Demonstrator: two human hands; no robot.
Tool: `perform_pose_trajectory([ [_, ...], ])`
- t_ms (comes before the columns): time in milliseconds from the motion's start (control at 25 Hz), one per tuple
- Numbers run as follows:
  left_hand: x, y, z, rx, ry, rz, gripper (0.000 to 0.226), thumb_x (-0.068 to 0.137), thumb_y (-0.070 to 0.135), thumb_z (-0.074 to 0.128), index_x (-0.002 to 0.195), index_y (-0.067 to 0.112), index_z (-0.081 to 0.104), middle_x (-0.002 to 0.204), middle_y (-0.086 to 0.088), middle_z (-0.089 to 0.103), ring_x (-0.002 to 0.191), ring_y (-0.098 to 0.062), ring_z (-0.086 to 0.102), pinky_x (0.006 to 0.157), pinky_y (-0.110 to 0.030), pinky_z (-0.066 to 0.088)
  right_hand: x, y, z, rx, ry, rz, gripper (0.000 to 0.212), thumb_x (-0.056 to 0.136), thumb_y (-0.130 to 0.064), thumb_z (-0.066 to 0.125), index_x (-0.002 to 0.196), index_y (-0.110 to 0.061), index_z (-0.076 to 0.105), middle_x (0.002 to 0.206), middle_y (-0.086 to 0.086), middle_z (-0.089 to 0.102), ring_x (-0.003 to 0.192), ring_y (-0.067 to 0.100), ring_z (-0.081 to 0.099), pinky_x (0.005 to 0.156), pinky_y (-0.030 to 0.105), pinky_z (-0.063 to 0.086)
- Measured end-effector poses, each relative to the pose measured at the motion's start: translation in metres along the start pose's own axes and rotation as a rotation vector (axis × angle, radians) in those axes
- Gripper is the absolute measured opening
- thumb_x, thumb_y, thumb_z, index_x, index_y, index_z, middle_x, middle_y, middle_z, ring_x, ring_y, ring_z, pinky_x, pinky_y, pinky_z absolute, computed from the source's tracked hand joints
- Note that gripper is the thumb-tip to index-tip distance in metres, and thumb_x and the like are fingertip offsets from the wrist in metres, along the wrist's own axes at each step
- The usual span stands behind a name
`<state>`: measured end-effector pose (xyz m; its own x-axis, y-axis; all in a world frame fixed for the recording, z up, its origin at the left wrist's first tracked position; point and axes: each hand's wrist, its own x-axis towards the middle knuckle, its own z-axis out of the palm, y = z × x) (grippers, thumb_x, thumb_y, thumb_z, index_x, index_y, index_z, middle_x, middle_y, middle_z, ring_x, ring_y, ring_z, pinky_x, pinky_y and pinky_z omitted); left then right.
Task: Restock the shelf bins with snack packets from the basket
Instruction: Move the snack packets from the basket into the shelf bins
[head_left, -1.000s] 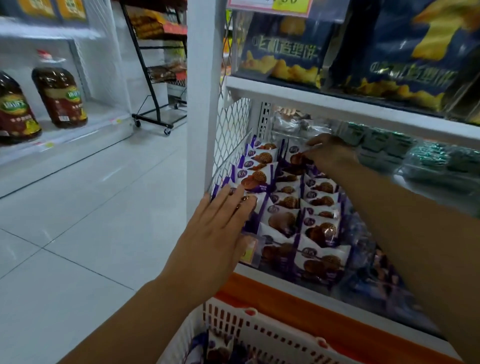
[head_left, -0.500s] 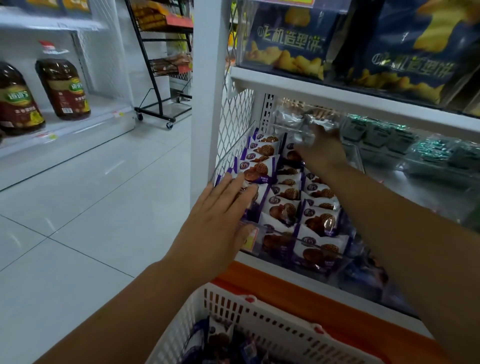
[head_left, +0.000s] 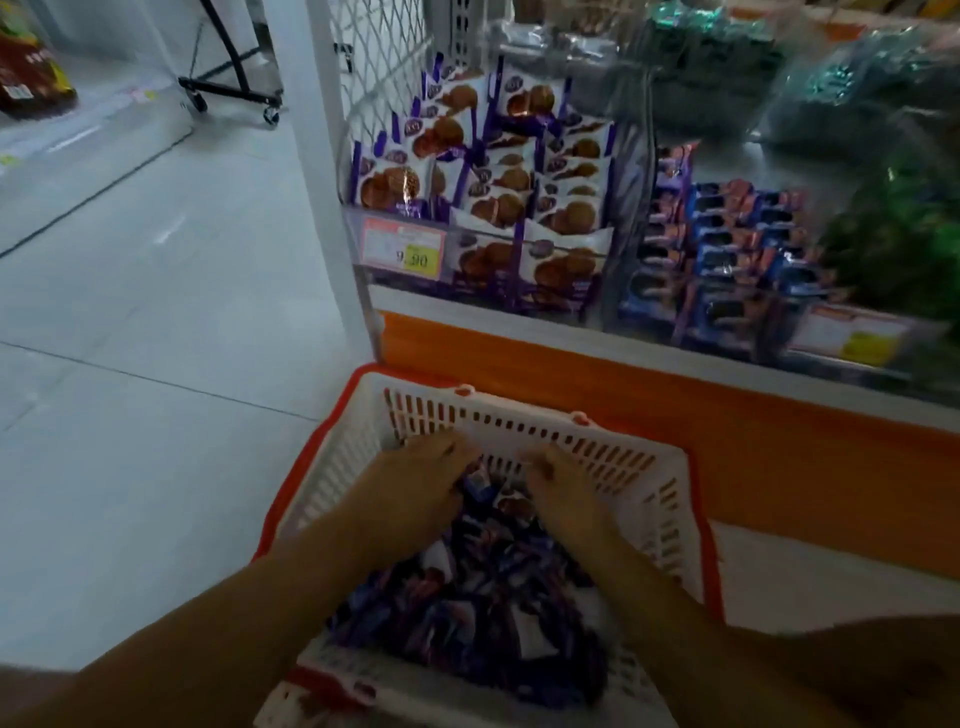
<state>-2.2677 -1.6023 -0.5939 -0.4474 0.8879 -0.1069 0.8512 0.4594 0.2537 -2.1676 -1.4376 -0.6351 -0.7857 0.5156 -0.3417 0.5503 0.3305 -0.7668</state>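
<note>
A white basket (head_left: 597, 447) with an orange rim stands on the floor below the shelf, and a pile of purple and blue snack packets (head_left: 483, 587) lies in it. My left hand (head_left: 421, 488) and my right hand (head_left: 563, 491) are both down in the far end of the basket, side by side on the pile. Their fingers curl downward among the packets, and blur hides whether they hold any. Above, a clear shelf bin (head_left: 395, 228) holds rows of purple-and-white cookie packets (head_left: 519, 182).
A price label (head_left: 404, 248) reading 9.90 is on the bin's front. To its right is a bin of blue packets (head_left: 727, 260), with green bags (head_left: 893, 244) beyond. An orange shelf base (head_left: 675, 400) runs behind the basket. Grey floor tiles (head_left: 156, 364) spread left, with a wheeled rack (head_left: 234, 88) far back.
Both hands left the cookie bin and dropped into the basket. My view tilted down from the shelf to the basket.
</note>
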Motion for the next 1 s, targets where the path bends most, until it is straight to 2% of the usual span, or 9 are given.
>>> perform_pose_trajectory([
  [120, -0.023, -0.012, 0.059, 0.004, -0.452, -0.121, 0.058, 0.099, 0.039, 0.047, 0.151, 0.024, 0.027, 0.161, -0.002, 0.014, 0.142, -0.026, 0.028, 0.111, -0.043, 0.035, -0.018, 0.082, 0.024, -0.208, -0.35, 0.233, 0.031, 0.098, -0.02, 0.051, 0.127, -0.013, 0.055, 0.129, 0.018, 0.056, 0.117, 0.037, 0.053, 0.104, 0.048, 0.041],
  [200, -0.035, -0.014, 0.085, 0.041, -0.604, -0.135, 0.052, 0.1, 0.043, 0.043, 0.148, 0.025, 0.032, 0.156, -0.006, 0.024, 0.136, -0.031, 0.034, 0.106, -0.045, 0.039, -0.036, 0.11, 0.034, -0.284, -0.503, 0.305, 0.072, 0.094, -0.034, 0.06, 0.153, -0.017, 0.022, 0.155, 0.011, 0.028, 0.14, 0.033, 0.032, 0.113, 0.041, 0.032],
  [280, -0.045, -0.008, 0.099, 0.04, -0.672, -0.156, 0.054, 0.1, 0.041, 0.043, 0.149, 0.026, 0.028, 0.15, -0.008, 0.032, 0.13, -0.033, 0.039, 0.103, -0.046, 0.041, -0.049, 0.122, 0.052, -0.535, -0.649, 0.287, 0.094, 0.091, -0.05, 0.059, 0.155, -0.023, -0.005, 0.161, 0.013, 0.005, 0.146, 0.039, 0.013, 0.116, 0.049, 0.023],
  [360, -0.051, 0.004, 0.104, -0.067, -0.713, -0.206, 0.058, 0.101, 0.034, 0.047, 0.153, 0.023, 0.023, 0.152, -0.008, 0.029, 0.129, -0.031, 0.041, 0.105, -0.043, 0.041, -0.056, 0.128, 0.075, -0.811, -0.656, 0.162, 0.091, 0.092, -0.046, 0.058, 0.155, -0.025, -0.004, 0.16, 0.02, 0.004, 0.145, 0.043, 0.011, 0.116, 0.058, 0.014],
  [440, -0.052, 0.016, 0.104, -0.207, -0.715, -0.232, 0.054, 0.1, 0.029, 0.05, 0.151, 0.024, 0.031, 0.157, -0.006, 0.022, 0.132, -0.029, 0.041, 0.106, -0.039, 0.04, -0.056, 0.12, 0.079, -0.799, -0.681, 0.122, 0.078, 0.092, -0.026, 0.062, 0.154, -0.017, 0.016, 0.156, 0.02, 0.023, 0.141, 0.039, 0.025, 0.115, 0.053, 0.024],
  [520, -0.053, 0.022, 0.106, -0.291, -0.681, -0.245, 0.054, 0.097, 0.028, 0.055, 0.148, 0.025, 0.036, 0.157, -0.007, 0.02, 0.134, -0.029, 0.038, 0.109, -0.038, 0.037, -0.049, 0.105, 0.068, -0.589, -0.704, 0.126, 0.043, 0.089, -0.02, 0.064, 0.129, -0.012, 0.053, 0.13, 0.015, 0.054, 0.12, 0.033, 0.052, 0.093, 0.037, 0.048],
  [640, -0.052, 0.023, 0.101, -0.496, -0.572, -0.256, 0.066, 0.093, 0.022, 0.063, 0.15, 0.023, 0.028, 0.15, -0.001, 0.033, 0.13, -0.022, 0.042, 0.102, -0.03, 0.042, -0.044, 0.072, 0.04, 0.137, -0.622, 0.427, 0.008, 0.09, -0.024, 0.056, 0.092, -0.019, 0.061, 0.09, 0.004, 0.06, 0.075, 0.019, 0.062, 0.064, 0.028, 0.05],
  [800, -0.039, 0.022, 0.07, -1.225, -0.313, -0.518, 0.055, 0.087, 0.016, 0.072, 0.125, 0.044, 0.043, 0.122, 0.019, 0.055, 0.112, -0.012, 0.058, 0.086, -0.026, 0.054, -0.04, 0.048, 0.012, 0.851, -0.646, 0.506, 0.025, 0.094, -0.023, 0.045, 0.109, -0.013, 0.062, 0.098, 0.015, 0.059, 0.076, 0.027, 0.055, 0.073, 0.04, 0.047],
  [1000, -0.029, 0.02, 0.05, -1.595, -0.208, -0.737, 0.023, 0.091, 0.01, 0.065, 0.109, 0.024, 0.067, 0.106, 0.002, 0.069, 0.103, -0.021, 0.066, 0.092, -0.039, 0.056, -0.045, 0.031, 0.001, 0.996, -0.606, 0.432, 0.041, 0.1, -0.043, 0.044, 0.122, -0.016, 0.066, 0.111, 0.019, 0.067, 0.083, 0.031, 0.062, 0.072, 0.042, 0.051],
])
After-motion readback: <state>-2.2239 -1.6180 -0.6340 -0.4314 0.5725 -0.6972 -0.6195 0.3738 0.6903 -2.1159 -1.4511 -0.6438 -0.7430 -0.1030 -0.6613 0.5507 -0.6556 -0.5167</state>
